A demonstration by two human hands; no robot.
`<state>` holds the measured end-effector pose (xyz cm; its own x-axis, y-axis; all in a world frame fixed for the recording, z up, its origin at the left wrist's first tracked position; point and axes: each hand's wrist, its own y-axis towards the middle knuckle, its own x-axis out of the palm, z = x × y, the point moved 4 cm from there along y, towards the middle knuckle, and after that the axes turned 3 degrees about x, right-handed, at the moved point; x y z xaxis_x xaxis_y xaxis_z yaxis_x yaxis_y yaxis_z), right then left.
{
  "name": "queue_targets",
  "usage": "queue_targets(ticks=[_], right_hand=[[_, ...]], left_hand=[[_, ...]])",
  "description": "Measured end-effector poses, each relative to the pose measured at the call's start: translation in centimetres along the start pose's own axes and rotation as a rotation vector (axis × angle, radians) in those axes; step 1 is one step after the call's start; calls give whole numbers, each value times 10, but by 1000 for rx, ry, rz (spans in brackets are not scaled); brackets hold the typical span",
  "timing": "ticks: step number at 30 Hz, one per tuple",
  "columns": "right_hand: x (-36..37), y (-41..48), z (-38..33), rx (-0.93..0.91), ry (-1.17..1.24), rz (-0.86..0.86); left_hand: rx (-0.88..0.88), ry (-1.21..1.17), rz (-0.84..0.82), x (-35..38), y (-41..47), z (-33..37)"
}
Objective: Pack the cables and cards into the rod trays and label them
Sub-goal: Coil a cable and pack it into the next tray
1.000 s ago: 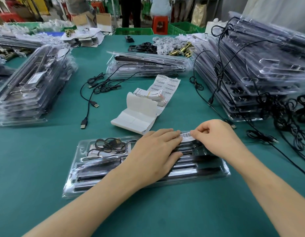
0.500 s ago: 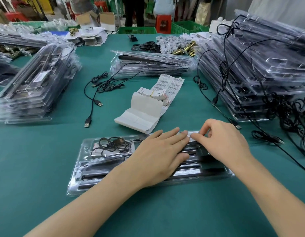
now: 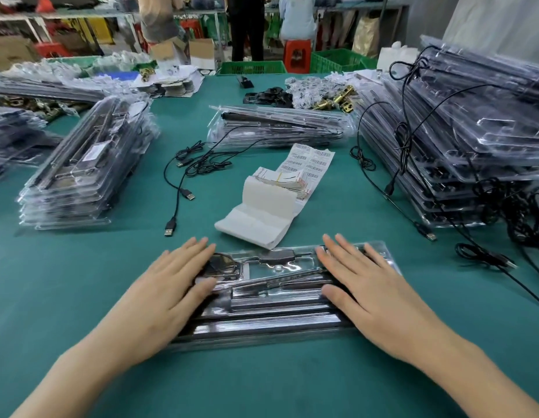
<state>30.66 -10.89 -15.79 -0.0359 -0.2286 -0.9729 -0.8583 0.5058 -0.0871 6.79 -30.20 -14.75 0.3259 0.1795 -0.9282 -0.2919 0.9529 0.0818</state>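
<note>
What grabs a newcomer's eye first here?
The left hand and right hand lie flat on a clear rod tray, near centre. A tall tray stack draped with black cables fills the right; a barcode label strip lies mid-table behind the tray.

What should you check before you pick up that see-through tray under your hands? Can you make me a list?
1. Left hand flat on the left end of the tray: ok.
2. Right hand flat on its right end: ok.
3. Coiled cable tucked inside the tray: ok.
4. Barcode label stuck on the tray: cannot tell; none shows, and the hands cover part of it.
5. Loose USB cable lying apart from the tray: ok.
6. Label sheet on the table behind the tray: ok.
</note>
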Motion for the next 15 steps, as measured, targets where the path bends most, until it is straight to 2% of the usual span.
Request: queue_targets(ticks=[7,15], right_hand=[[1,-2,0,-16,-105,-30],[-1,-3,-2,-1,-72,-23]], left_hand=[[-62,49,-40,7,-4,-12],[-30,-31,-90,8,-6,-13]])
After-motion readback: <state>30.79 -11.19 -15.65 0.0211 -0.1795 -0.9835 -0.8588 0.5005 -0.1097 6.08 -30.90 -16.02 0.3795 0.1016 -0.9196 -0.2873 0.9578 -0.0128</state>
